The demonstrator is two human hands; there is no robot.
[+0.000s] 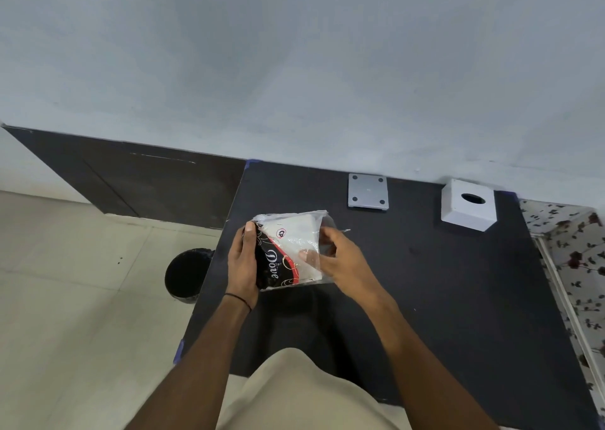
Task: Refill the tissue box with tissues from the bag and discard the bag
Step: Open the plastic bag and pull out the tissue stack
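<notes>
Currently, head view: left hand point(242, 259) grips the clear-and-black plastic tissue bag point(288, 249) over the black table point(425, 282); right hand point(340, 259) pinches its open end. Extraction step. Next: pull the stack, carry it to the white square tissue box point(468, 205) by the wall; black bin point(186, 274) on the floor, left.

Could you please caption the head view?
Both hands hold the tissue bag over the table.

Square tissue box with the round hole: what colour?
White tissue box, seen in the head view.
</notes>
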